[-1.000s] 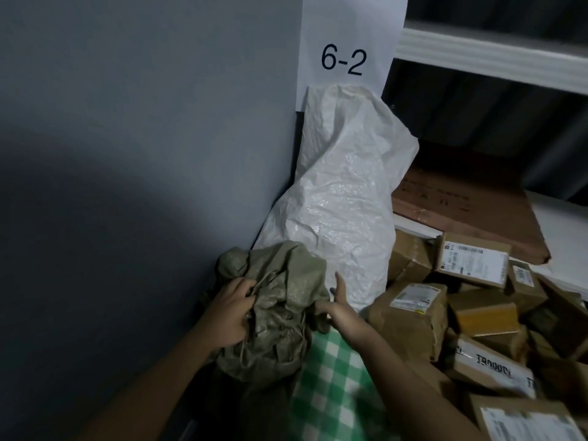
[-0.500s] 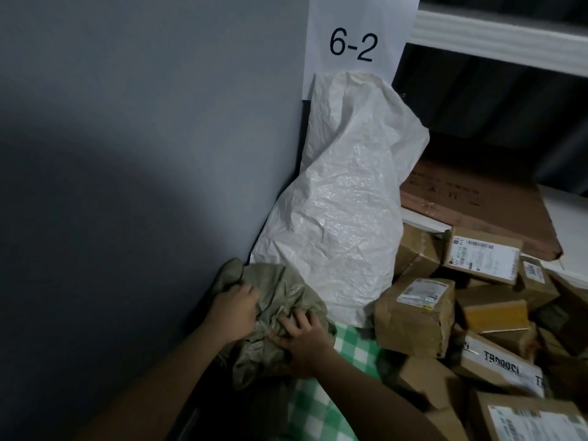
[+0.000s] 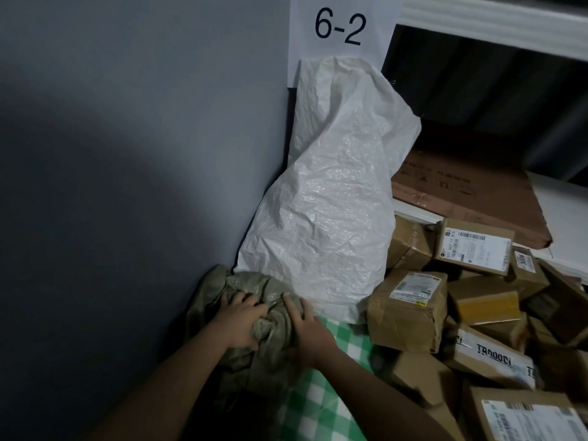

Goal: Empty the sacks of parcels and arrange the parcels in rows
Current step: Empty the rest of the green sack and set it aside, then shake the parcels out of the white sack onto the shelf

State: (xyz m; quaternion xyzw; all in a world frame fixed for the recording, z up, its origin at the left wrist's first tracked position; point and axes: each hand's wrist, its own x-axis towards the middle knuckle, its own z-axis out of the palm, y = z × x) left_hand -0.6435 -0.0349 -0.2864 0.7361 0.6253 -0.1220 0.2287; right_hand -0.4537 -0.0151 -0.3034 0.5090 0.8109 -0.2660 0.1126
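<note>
The crumpled olive-green sack (image 3: 254,316), bunched in the corner by the grey wall, is clutched by the left hand (image 3: 243,323) and pressed by the flatter right hand (image 3: 307,329), white sack (image 3: 331,198) just behind, parcels (image 3: 410,310) to their right.

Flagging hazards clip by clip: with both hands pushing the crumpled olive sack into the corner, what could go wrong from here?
1. The tall white woven sack leans against the grey wall right behind the crumpled olive-green sack; the left hand and right hand pressing there could tip it.
2. The loose pile of brown cardboard parcels beside it looks unstable and might slide onto the green checked cloth.
</note>
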